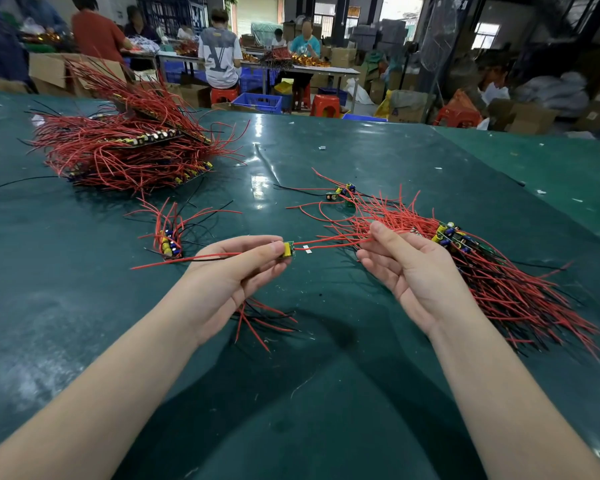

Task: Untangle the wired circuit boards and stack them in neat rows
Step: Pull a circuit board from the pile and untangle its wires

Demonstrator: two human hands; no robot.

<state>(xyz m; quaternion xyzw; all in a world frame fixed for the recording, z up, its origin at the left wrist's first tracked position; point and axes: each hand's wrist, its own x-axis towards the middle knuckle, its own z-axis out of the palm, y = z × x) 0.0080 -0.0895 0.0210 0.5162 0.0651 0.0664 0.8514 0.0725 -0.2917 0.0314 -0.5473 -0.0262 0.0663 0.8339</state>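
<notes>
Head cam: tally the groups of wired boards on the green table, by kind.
Large stacked pile: 1
Small row: 1
Loose cluster: 1
Tangled heap: 1
Single board pinched in left hand: 1
Total: 5

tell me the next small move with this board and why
Probably draw the left hand leftward, pulling the board away while the right hand pinches its red wire. That wire still runs into the tangled pile on the right, so the board isn't free for the small row on the left.
</notes>
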